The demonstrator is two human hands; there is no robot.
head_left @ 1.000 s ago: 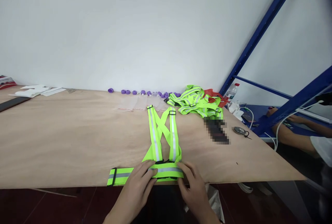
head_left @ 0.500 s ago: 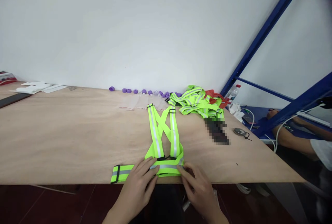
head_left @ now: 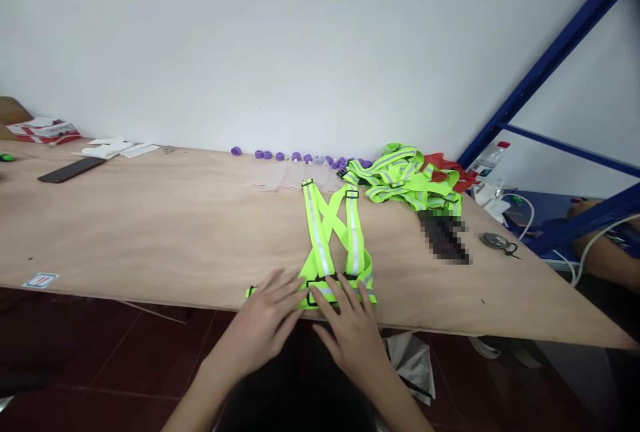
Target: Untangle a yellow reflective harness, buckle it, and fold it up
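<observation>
A neon-yellow reflective harness (head_left: 334, 240) lies on the plywood table (head_left: 150, 219), its two grey-striped straps crossing and running away from me. Its waist band lies along the table's near edge. My left hand (head_left: 265, 315) rests flat on the left part of that band, fingers stretched out. My right hand (head_left: 350, 325) presses flat on the band's middle and right part, fingers spread. Neither hand grips anything.
A pile of more neon harnesses (head_left: 405, 182) and a red cloth (head_left: 447, 169) sit at the back right. Purple caps (head_left: 295, 156) line the wall. A dark flat bar (head_left: 73, 169), papers (head_left: 117, 149), a round metal object (head_left: 495, 241), a blue rack (head_left: 550, 65) and another person's arm (head_left: 607, 255) are around.
The view has swung left and down. The waist band's left end has been folded inward, so it looks shorter. Both hands have shifted onto the band and lie flat on it.
</observation>
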